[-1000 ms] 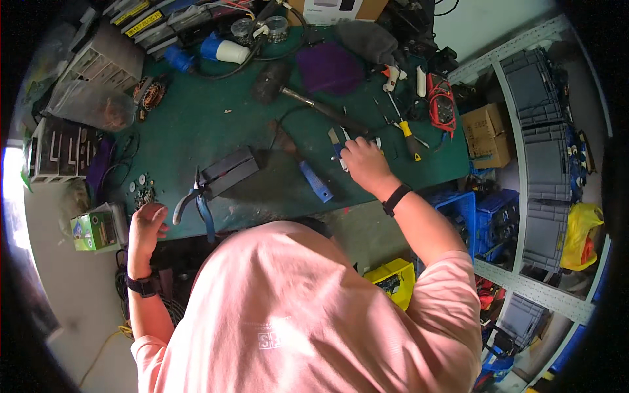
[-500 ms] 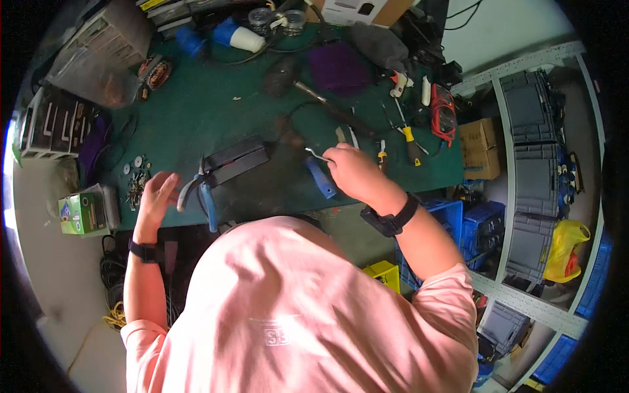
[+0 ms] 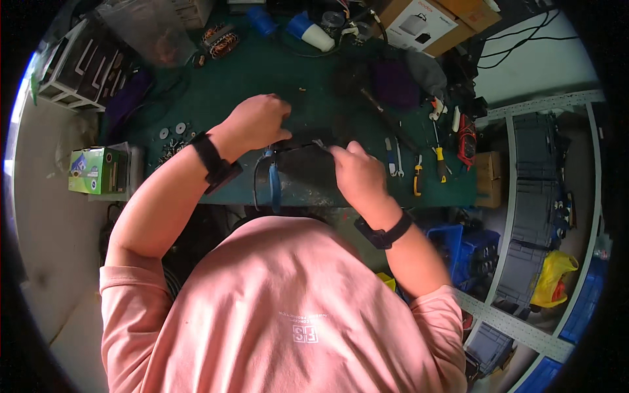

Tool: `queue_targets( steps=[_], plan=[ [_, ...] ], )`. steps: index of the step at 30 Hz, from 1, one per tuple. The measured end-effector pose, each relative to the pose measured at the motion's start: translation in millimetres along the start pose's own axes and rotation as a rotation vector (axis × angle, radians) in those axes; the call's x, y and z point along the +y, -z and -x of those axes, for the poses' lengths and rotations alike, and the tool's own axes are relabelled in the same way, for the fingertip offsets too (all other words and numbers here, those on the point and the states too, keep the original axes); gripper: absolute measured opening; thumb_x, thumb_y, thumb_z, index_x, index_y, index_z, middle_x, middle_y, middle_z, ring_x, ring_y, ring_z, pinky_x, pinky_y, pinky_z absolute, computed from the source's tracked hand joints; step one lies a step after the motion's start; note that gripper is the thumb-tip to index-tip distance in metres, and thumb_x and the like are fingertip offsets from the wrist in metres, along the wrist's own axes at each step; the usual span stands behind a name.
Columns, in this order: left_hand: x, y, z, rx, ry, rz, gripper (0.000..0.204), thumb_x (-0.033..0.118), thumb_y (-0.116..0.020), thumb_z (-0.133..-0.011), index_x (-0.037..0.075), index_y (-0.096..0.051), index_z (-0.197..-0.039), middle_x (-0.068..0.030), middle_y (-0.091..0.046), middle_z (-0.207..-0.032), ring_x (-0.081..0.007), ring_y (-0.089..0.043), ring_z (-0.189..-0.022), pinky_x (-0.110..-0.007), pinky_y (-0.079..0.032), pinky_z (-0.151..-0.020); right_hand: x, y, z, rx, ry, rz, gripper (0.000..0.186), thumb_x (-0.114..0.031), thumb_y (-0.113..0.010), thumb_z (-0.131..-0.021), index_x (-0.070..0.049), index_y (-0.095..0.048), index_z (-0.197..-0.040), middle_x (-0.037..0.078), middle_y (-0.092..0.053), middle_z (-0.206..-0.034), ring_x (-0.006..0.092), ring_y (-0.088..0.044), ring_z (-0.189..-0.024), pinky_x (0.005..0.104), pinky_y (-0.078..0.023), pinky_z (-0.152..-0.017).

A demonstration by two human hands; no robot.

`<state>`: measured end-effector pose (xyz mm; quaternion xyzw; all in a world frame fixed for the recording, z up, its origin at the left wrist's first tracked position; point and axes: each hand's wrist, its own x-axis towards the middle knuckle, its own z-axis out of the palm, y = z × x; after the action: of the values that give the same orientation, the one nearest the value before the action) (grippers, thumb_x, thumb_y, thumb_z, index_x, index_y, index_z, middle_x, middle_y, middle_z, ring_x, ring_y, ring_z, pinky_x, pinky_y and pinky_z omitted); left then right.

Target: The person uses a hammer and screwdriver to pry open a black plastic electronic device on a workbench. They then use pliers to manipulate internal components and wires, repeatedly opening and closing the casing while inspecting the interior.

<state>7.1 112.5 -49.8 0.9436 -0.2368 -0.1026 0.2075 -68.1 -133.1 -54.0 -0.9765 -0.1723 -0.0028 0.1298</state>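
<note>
While both hands hover over the desk (image 3: 226, 196) in the head view, one pair of blue-handled pliers (image 3: 274, 187) lies mid-frame, handles toward the lower edge, long axis near vertical. One dark block (image 3: 304, 164) just beside, long axis roughly left to right. Left hand (image 3: 255, 121) above the pliers, thumb and fingers parted. Right hand (image 3: 363, 173) at the block's right end, fingers curled; cannot tell whether it grips. Right of centre: one yellow-handled screwdriver (image 3: 439, 164). Left: two pale discs (image 3: 164, 133). Print on one green box (image 3: 95, 171), left; one carton (image 3: 419, 29), upper right; pink shirt (image 3: 262, 295).
</note>
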Motion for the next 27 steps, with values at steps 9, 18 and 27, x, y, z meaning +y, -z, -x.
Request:
queue_targets(
  steps=[9, 18, 27],
  plan=[
    [2, -13, -32, -0.197, -0.211, -0.107, 0.037, 0.030, -0.080, -0.070, 0.000, -0.075, -0.091, -0.0206, -0.071, -0.091, -0.0397, -0.069, -0.090, -0.045, -0.056, -0.080, -12, -14, 8, 0.011, 0.008, 0.086, 0.019, -0.009, -0.057, -0.086, -0.009, -0.072, -0.098, 0.015, -0.066, -0.083, 0.0358, -0.070, -0.074, 0.0464, -0.057, -0.064],
    [13, -23, -55, -0.474, -0.195, -0.244, 0.034, 0.030, -0.079, -0.069, 0.001, -0.076, -0.085, -0.0174, -0.073, -0.082, -0.0337, -0.072, -0.081, -0.045, -0.057, -0.071, -23, -6, -6, -0.131, -0.054, 0.114, 0.020, -0.008, -0.058, -0.085, -0.010, -0.074, -0.097, 0.017, -0.068, -0.083, 0.0404, -0.068, -0.075, 0.0504, -0.055, -0.067],
    [5, -20, -65, -0.588, -0.219, -0.190, 0.041, 0.032, -0.080, -0.068, -0.004, -0.074, -0.086, -0.0214, -0.072, -0.083, -0.0371, -0.070, -0.081, -0.047, -0.054, -0.074, -26, -4, -12, -0.154, -0.053, -0.008, 0.018, -0.012, -0.058, -0.088, -0.009, -0.076, -0.094, 0.019, -0.070, -0.087, 0.0403, -0.069, -0.081, 0.0508, -0.056, -0.072]
  ],
)
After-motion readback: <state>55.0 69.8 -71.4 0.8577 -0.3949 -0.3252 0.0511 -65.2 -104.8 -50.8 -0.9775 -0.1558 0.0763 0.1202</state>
